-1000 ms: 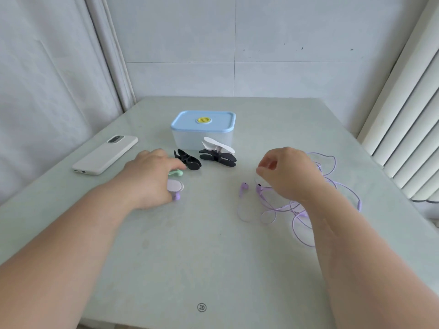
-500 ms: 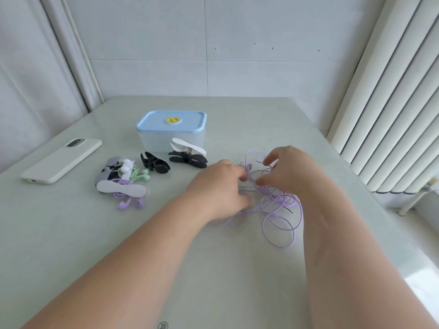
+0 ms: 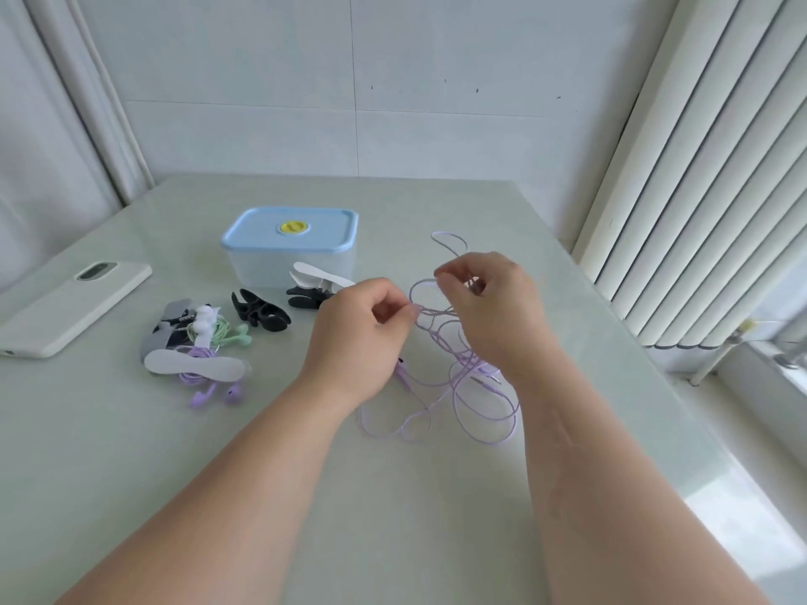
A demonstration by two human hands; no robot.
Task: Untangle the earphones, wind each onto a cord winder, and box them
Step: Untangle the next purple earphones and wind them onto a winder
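Observation:
A tangle of purple earphones (image 3: pixel 469 403) lies on the table right of centre, partly lifted. My left hand (image 3: pixel 362 338) pinches a strand of it at the fingertips. My right hand (image 3: pixel 484 299) pinches another strand higher up, with loops hanging below. To the left lie wound earphones: a purple set on a white winder (image 3: pixel 196 369) and a green set on a white winder (image 3: pixel 209 327). Two black winders (image 3: pixel 257 314) (image 3: pixel 305 296) and a white winder (image 3: pixel 319 275) lie in front of the box (image 3: pixel 290 246), which is translucent with a shut blue lid.
A white phone (image 3: pixel 74 305) lies face down at the left of the table. A radiator (image 3: pixel 707 211) stands along the table's right side. The wall is close behind the table's far edge (image 3: pixel 332 179).
My left hand has left the wound earphones at the left and come over to the purple tangle. Both hands have raised its strands off the table and drawn slightly apart.

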